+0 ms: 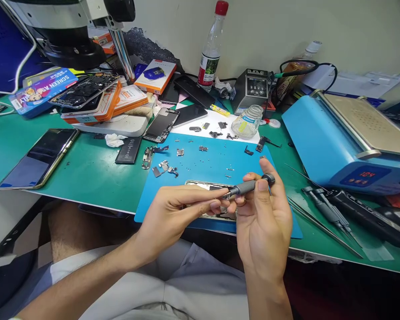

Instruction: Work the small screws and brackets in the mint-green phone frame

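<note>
Both hands meet just above the lap, in front of the surface's near edge. Right hand point(263, 226) has its fingers clamped on a small precision screwdriver point(250, 186), thumb and forefinger round the knurled grey shaft, the swivel cap at the far end by the fingertip. Left hand point(173, 211) pinches its fingers together at the tip end of the tool; whether a bit or a screw sits between them is too small to tell.

I judge the screwdriver light, stiff and metal, its knurling giving good grip; the shaft is the place to hold it, the fine tip the part to spare.

Just behind the hands lies an opened phone frame point(203, 184) on a blue mat point(220, 155), with small screws and brackets point(163, 168) scattered loose, likely easy to flick away. A green surface point(93, 173) carries the mat, a battery point(128, 150), a dark phone point(40, 158), tweezers point(323, 226), a glass jar point(248, 122), a plastic bottle point(211, 49) and a blue heating machine point(340, 142) at the right. Room is tight: clutter crowds every side.
</note>
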`<action>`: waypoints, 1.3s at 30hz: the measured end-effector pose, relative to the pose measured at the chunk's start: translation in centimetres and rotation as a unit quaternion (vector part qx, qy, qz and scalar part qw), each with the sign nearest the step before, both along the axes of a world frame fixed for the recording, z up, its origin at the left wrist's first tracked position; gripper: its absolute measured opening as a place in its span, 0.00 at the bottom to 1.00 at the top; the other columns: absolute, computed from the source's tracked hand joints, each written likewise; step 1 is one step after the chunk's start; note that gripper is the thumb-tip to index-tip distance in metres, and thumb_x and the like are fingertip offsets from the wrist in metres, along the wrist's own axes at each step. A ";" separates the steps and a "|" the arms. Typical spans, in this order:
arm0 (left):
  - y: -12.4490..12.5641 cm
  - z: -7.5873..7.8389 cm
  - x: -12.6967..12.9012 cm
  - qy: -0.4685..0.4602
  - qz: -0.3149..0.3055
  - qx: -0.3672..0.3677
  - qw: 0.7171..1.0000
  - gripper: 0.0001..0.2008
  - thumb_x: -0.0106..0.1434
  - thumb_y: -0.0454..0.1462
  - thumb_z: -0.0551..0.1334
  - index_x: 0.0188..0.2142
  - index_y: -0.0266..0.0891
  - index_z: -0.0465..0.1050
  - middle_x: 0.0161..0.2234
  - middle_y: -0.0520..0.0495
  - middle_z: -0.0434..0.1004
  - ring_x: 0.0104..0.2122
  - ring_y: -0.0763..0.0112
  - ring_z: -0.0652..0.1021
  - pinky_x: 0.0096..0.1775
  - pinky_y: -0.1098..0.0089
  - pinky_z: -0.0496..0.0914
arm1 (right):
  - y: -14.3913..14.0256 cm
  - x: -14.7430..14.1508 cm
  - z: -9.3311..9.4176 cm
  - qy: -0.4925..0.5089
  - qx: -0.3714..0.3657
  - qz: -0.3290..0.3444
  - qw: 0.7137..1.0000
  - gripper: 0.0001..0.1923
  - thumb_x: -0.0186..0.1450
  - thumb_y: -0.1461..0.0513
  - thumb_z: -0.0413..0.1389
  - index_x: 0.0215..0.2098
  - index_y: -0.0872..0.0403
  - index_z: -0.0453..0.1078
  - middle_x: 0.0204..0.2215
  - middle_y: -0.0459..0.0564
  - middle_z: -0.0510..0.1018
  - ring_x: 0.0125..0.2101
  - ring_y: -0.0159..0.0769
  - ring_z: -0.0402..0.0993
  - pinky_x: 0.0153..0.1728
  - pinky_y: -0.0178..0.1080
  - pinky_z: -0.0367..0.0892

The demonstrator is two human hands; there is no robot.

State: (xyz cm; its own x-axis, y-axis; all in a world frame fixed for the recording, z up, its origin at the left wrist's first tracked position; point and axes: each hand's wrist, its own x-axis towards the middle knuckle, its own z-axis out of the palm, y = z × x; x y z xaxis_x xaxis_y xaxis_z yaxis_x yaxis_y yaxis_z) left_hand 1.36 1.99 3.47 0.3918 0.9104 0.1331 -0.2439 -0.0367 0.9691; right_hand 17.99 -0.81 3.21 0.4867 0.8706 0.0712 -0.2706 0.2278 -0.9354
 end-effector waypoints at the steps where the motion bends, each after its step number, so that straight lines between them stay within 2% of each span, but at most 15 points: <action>1: 0.0 0.0 0.0 -0.004 -0.002 0.000 1.000 0.11 0.73 0.34 0.73 0.52 0.50 0.90 0.44 0.49 0.94 0.43 0.64 0.92 0.46 0.69 0.89 | 0.0 0.0 0.0 0.005 0.000 -0.001 1.000 0.23 0.75 0.51 0.68 0.66 0.42 0.76 0.45 0.45 0.79 0.26 0.23 0.72 0.25 0.27 0.77; 12: 0.0 -0.1 0.0 -0.008 -0.005 0.021 1.000 0.15 0.74 0.30 0.72 0.54 0.50 0.90 0.45 0.51 0.94 0.44 0.66 0.93 0.46 0.73 0.88 | 0.1 -0.2 0.0 0.034 0.006 0.009 0.999 0.23 0.73 0.51 0.71 0.63 0.41 0.79 0.43 0.44 0.79 0.26 0.23 0.72 0.24 0.27 0.78; 17: 0.0 -0.2 -0.4 0.035 -0.003 0.056 0.998 0.14 0.73 0.34 0.75 0.56 0.49 0.89 0.47 0.51 0.94 0.44 0.64 0.92 0.48 0.69 0.88 | -0.1 0.7 0.3 0.070 -0.020 0.013 0.997 0.23 0.71 0.51 0.73 0.62 0.43 0.81 0.43 0.44 0.80 0.26 0.21 0.71 0.24 0.25 0.75; 19: 0.2 -0.1 -0.9 0.083 0.018 0.109 0.990 0.16 0.73 0.35 0.75 0.58 0.49 0.88 0.51 0.50 0.93 0.49 0.61 0.91 0.54 0.63 0.87 | -0.2 1.7 0.7 0.083 -0.032 -0.009 0.996 0.23 0.71 0.51 0.72 0.62 0.45 0.82 0.44 0.46 0.81 0.29 0.22 0.73 0.27 0.26 0.76; 20: 0.3 0.0 -1.3 0.138 0.038 0.166 0.976 0.17 0.73 0.36 0.75 0.60 0.48 0.87 0.55 0.48 0.92 0.54 0.57 0.90 0.60 0.56 0.84 | -0.2 2.4 0.9 0.082 -0.031 -0.026 0.996 0.23 0.71 0.52 0.72 0.62 0.47 0.82 0.45 0.47 0.81 0.31 0.23 0.74 0.29 0.27 0.78; 21: 0.5 0.0 -1.6 0.215 0.058 0.243 0.944 0.18 0.73 0.38 0.75 0.61 0.47 0.86 0.60 0.45 0.89 0.60 0.51 0.86 0.66 0.48 0.80 | -0.3 3.1 1.0 0.075 -0.026 -0.045 0.996 0.23 0.70 0.54 0.72 0.62 0.48 0.82 0.45 0.47 0.81 0.32 0.24 0.75 0.31 0.28 0.79; 23: 0.7 0.0 -2.2 0.380 0.067 0.388 0.837 0.21 0.72 0.42 0.76 0.62 0.44 0.84 0.69 0.37 0.81 0.70 0.36 0.77 0.69 0.31 0.71 | -0.3 4.5 1.3 0.047 -0.012 -0.076 0.996 0.24 0.68 0.57 0.73 0.62 0.49 0.81 0.44 0.47 0.82 0.33 0.25 0.76 0.32 0.29 0.80; 24: 0.8 -0.1 -2.4 0.439 0.055 0.435 0.784 0.22 0.71 0.44 0.76 0.62 0.43 0.82 0.70 0.34 0.79 0.72 0.31 0.74 0.68 0.27 0.69 | -0.4 5.0 1.4 0.031 -0.009 -0.086 0.996 0.26 0.67 0.58 0.74 0.62 0.49 0.80 0.43 0.47 0.82 0.32 0.25 0.75 0.30 0.29 0.79; 25: 0.9 -0.2 -2.5 0.473 0.037 0.457 0.752 0.23 0.71 0.46 0.76 0.61 0.43 0.81 0.70 0.32 0.78 0.72 0.29 0.73 0.67 0.26 0.69 | -0.4 5.3 1.5 0.016 -0.009 -0.091 0.996 0.28 0.67 0.58 0.74 0.63 0.49 0.79 0.42 0.46 0.82 0.30 0.25 0.74 0.27 0.29 0.77; 26: 0.9 -0.3 -2.5 0.487 0.022 0.467 0.737 0.21 0.72 0.46 0.76 0.60 0.43 0.80 0.69 0.32 0.79 0.71 0.30 0.73 0.66 0.27 0.69 | -0.4 5.5 1.5 0.004 -0.012 -0.090 0.996 0.29 0.67 0.57 0.74 0.64 0.49 0.77 0.42 0.46 0.81 0.28 0.26 0.73 0.24 0.29 0.74; 29: 0.8 -0.7 -2.3 0.478 0.017 0.457 0.750 0.13 0.78 0.43 0.70 0.59 0.46 0.80 0.64 0.34 0.79 0.67 0.41 0.77 0.68 0.30 0.68 | -0.2 4.9 1.4 -0.032 -0.003 -0.083 0.996 0.27 0.70 0.54 0.72 0.63 0.45 0.72 0.40 0.43 0.80 0.23 0.26 0.70 0.15 0.29 0.65; 32: 0.5 -1.1 -1.9 0.444 0.050 0.437 0.781 0.09 0.80 0.37 0.65 0.57 0.48 0.81 0.65 0.35 0.70 0.66 0.48 0.74 0.68 0.36 0.71 | 0.2 3.3 1.0 -0.112 0.046 -0.103 0.987 0.21 0.75 0.55 0.67 0.63 0.42 0.70 0.41 0.43 0.79 0.22 0.27 0.70 0.13 0.30 0.64; 35: 0.1 -1.6 -1.8 0.397 0.073 0.444 0.800 0.13 0.78 0.27 0.64 0.53 0.47 0.81 0.67 0.39 0.63 0.68 0.55 0.71 0.67 0.50 0.75 | 0.6 1.9 0.2 -0.245 0.109 -0.147 0.952 0.18 0.78 0.57 0.64 0.64 0.41 0.74 0.52 0.49 0.77 0.33 0.31 0.78 0.21 0.31 0.75; 37: -0.1 -1.9 -2.0 0.377 0.074 0.463 0.798 0.17 0.75 0.23 0.63 0.52 0.45 0.81 0.68 0.42 0.62 0.70 0.57 0.69 0.69 0.55 0.73 | 0.7 1.6 -0.4 -0.325 0.148 -0.158 0.920 0.19 0.78 0.58 0.63 0.66 0.38 0.76 0.62 0.50 0.73 0.42 0.33 0.80 0.29 0.33 0.81; 39: -0.3 -2.2 -2.1 0.372 0.078 0.481 0.790 0.18 0.74 0.22 0.64 0.54 0.45 0.81 0.68 0.43 0.63 0.71 0.57 0.68 0.71 0.57 0.72 | 0.8 1.7 -1.0 -0.384 0.174 -0.146 0.895 0.22 0.79 0.59 0.62 0.68 0.32 0.75 0.66 0.48 0.70 0.44 0.33 0.79 0.34 0.35 0.83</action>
State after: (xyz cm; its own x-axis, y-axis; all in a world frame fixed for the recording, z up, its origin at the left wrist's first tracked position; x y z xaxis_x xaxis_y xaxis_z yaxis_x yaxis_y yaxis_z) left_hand -0.77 1.71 1.31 0.5797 0.5742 0.5782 0.4613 -0.8162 0.3480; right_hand 19.66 -0.06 2.18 0.3811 0.5740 0.7247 0.5403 0.4978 -0.6784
